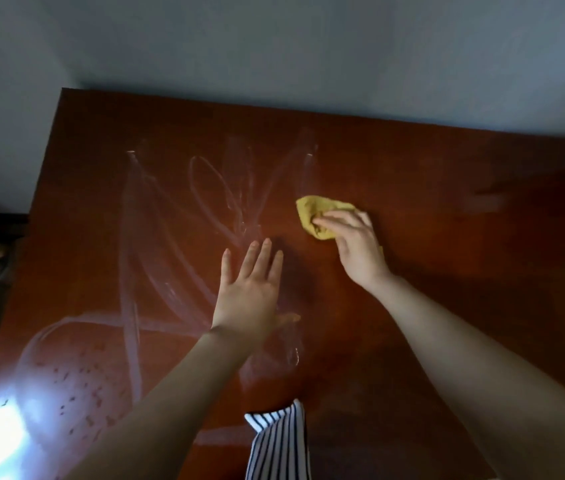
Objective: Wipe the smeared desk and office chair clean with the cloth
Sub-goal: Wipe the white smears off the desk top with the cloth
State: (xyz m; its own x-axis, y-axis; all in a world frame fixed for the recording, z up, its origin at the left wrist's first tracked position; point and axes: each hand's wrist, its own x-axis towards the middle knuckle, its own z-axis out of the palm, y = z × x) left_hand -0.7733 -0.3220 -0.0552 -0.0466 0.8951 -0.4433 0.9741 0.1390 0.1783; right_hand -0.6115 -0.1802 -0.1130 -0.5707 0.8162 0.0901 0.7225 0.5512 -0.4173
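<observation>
Behind the red-brown desk is a plain grey-blue wall. White smears loop and cross over the left and middle of the desk. The right side looks much cleaner, so I think the wiping is only partly done.

The yellow cloth lies bunched up on the desk, right at the edge of the smears. The right hand is on top of it, with its fingers bent over the cloth to hold it down. That seems a good way to push it along.

The left hand is flat, with straight fingers a little apart. It holds nothing. It is low over the smears, maybe to steady the person, but I cannot tell if it touches the desk.

A bit of striped clothing shows at the bottom. No office chair can be seen.
</observation>
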